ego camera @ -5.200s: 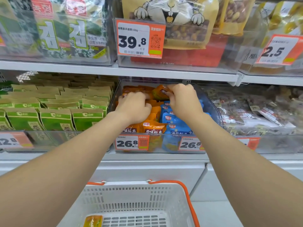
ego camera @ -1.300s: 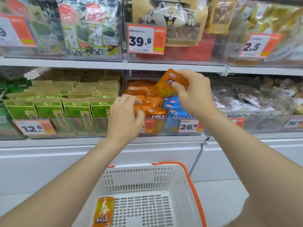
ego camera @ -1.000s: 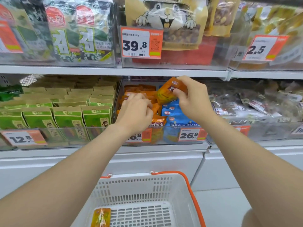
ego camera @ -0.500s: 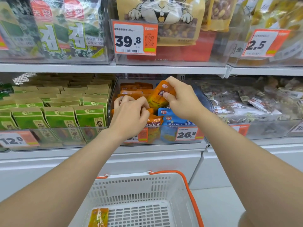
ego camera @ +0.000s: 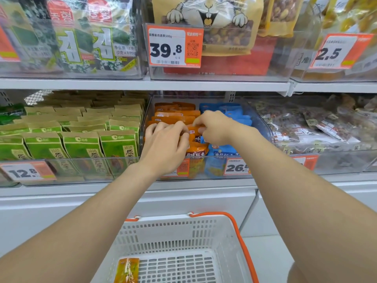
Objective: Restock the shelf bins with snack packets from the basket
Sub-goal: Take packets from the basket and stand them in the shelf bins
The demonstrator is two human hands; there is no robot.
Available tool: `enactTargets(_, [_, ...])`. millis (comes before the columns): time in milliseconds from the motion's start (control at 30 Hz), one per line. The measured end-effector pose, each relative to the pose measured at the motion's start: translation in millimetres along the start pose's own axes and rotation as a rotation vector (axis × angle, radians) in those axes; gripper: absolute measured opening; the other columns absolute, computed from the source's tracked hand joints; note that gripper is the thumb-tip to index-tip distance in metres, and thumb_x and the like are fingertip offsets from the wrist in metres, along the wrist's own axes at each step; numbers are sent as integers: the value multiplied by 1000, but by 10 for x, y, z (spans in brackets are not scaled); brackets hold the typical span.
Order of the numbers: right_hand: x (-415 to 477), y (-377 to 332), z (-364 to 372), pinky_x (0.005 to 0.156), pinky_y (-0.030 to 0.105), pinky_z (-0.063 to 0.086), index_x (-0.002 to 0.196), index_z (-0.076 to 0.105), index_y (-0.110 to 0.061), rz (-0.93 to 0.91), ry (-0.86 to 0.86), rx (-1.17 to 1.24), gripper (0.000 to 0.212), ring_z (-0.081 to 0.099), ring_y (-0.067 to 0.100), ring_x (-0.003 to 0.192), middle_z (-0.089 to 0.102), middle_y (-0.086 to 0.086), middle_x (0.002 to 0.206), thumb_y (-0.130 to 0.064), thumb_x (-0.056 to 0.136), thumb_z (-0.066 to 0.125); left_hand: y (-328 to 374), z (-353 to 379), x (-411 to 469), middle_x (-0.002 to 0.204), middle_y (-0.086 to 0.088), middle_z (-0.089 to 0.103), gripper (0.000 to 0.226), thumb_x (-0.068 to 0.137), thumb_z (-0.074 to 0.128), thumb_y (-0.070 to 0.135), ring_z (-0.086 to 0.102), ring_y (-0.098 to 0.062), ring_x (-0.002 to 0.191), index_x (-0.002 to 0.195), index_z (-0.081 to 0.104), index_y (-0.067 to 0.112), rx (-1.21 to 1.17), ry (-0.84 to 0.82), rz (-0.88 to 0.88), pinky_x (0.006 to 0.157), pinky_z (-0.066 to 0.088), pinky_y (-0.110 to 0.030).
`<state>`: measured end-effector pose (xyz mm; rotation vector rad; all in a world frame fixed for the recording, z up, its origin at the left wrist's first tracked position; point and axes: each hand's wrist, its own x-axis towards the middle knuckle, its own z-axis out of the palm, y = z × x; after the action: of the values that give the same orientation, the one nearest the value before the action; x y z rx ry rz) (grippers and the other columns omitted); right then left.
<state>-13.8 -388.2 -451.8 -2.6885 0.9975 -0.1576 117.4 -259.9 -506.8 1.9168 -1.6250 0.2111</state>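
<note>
Aisle restock: a white shelf [ego camera: 81, 84] of two tiers fills the frame, each tier lined with clear bins. Beneath it, at the bottom edge, stands a white, orange-handled basket [ego camera: 169, 221], and the person's two bare forearms reach over it to the lower tier. The centre bin [ego camera: 263, 127] carries two columns of upright snack packets, the orange packets [ego camera: 175, 114] on its left side and the blue packets [ego camera: 234, 116] on its right. The bin to its left is packed with green packets [ego camera: 81, 144]; the bin to its right holds clear-wrapped snacks [ego camera: 316, 127]. On the upper tier stand seaweed packs [ego camera: 81, 37] and a tan nut bag [ego camera: 206, 17] printed with a cartoon animal. Both hands are inside the centre bin, close together near the front of the orange column. The right hand [ego camera: 216, 125] pinches the top of one front packet [ego camera: 193, 132] between thumb and curled fingers, the packet sitting in the orange column. The left hand [ego camera: 165, 144] lies just beside it with fingers curled over the orange tops; whether it grips anything cannot be told. A lone packet [ego camera: 126, 269], also orange, lies flat on the basket floor at its left side. Price tags read 39.8 [ego camera: 174, 46] above and 12.8 [ego camera: 26, 172] below
</note>
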Motion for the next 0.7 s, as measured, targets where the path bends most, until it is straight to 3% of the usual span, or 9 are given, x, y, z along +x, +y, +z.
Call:
enactTargets(33, [19,9,-1,75,29,44,133,68,-20,1,63,21,36,52,16,94,64,3,113,-8,102,52,-9,6,0,100,17,63,20,109,38,39,51,-14,109,107,57,34,-2,0,1,115,23,-48])
enactTargets(100, [34,15,8,77,32,48,121,75,-21,15,155,52,34,51,17,96,65,1,105,-8,96,57,-19,17,-2,104,17,63,20,109,39,43,52,-14,111,109,57,34,7,4,-1,116,23,-49])
enactTargets(233, [-25,-32,107,85,45,60,114,77,-27,83,137,83,41,60,23,101,70,0,107,-15,83,54,-7,52,-10,112,16,65,23,108,37,44,53,-16,114,123,53,35,28,8,0,115,26,-51])
enactTargets(333, [-62,-47,137,82,46,61,114,77,-28,122,153,99,45,65,26,96,72,1,108,-17,79,51,9,67,-9,119,15,66,36,108,32,45,53,-17,119,137,53,40,76,11,18,113,27,-51])
enactTargets(533, [-121,-142,178,79,45,60,104,76,-28,177,251,137,50,64,29,94,70,6,105,-31,67,42,79,132,3,122,12,65,46,107,25,47,53,-17,121,136,60,40,73,29,-59,115,24,-50])
enactTargets(600, [-165,-177,205,73,39,56,102,74,-28,199,319,74,42,62,29,93,68,5,102,-32,70,47,88,146,37,119,10,64,48,106,23,46,54,-18,119,133,62,40,42,29,-97,115,23,-50])
enactTargets(700, [-212,-181,262,68,37,48,106,71,-20,217,377,-91,23,63,34,90,65,10,102,-26,89,58,74,157,35,113,7,57,48,107,22,46,51,-18,116,134,61,41,72,6,-86,116,21,-52])
